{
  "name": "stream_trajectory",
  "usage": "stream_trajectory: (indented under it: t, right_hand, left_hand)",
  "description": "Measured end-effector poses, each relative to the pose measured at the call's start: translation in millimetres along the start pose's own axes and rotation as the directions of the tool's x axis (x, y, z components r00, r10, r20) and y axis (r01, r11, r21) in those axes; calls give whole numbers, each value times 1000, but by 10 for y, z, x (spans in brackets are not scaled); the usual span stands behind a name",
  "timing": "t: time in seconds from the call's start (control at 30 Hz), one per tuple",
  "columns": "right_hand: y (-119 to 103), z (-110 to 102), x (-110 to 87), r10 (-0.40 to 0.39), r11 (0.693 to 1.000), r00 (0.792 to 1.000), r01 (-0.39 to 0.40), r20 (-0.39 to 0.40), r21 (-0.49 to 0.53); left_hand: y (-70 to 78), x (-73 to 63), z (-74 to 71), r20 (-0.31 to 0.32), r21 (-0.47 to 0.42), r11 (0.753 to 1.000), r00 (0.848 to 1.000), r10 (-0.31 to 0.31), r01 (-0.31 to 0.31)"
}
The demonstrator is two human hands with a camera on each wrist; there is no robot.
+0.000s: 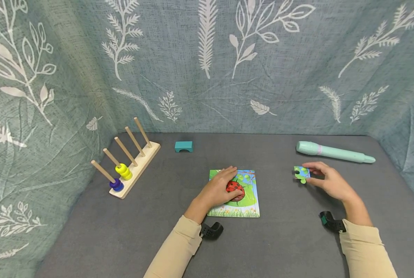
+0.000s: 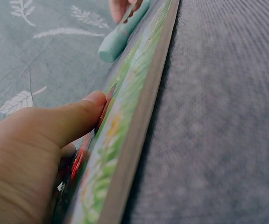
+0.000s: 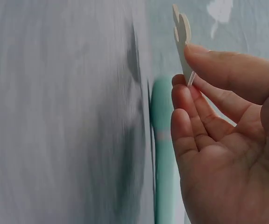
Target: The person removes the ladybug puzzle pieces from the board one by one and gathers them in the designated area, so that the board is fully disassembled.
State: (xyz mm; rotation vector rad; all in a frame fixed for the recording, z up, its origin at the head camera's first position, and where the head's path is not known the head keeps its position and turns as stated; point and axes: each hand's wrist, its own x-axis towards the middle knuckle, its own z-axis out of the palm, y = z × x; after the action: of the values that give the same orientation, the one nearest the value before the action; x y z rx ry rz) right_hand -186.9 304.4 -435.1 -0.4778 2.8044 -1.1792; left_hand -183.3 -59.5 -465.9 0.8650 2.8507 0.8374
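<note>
A square jigsaw puzzle (image 1: pixel 251 208) with a red ladybug on green lies flat on the grey table. My left hand (image 1: pixel 216 190) rests across its left part, thumb over the ladybug and fingers stretched toward the far edge, covering some of the picture. In the left wrist view the thumb (image 2: pixel 81 116) lies on the surface of the board. Off to the right, my right hand (image 1: pixel 333 184) pinches a green and blue puzzle piece (image 1: pixel 302 174) between thumb and fingers. The right wrist view shows that thin piece (image 3: pixel 185 51) edge-on, held up above the table.
Beyond the right hand lies a mint-green pen-shaped stick (image 1: pixel 335 152). A teal arch block (image 1: pixel 184 146) sits near the back curtain. At left stands a wooden peg rack (image 1: pixel 141 164) with yellow rings (image 1: pixel 124 172) and blue rings (image 1: pixel 116 185) on its near pegs.
</note>
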Motion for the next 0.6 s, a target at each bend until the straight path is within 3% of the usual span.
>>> stream_trajectory:
  t: [0.33, 0.6]
  right_hand:
    - [378, -330, -323, 186, 980, 981, -189, -56, -54]
    - [587, -377, -447, 229, 967, 963, -242, -144, -84]
  left_hand:
    - [-4, -33, 40, 4, -13, 999, 1000, -29, 29]
    - [9, -27, 46, 3, -9, 1000, 1000, -23, 23]
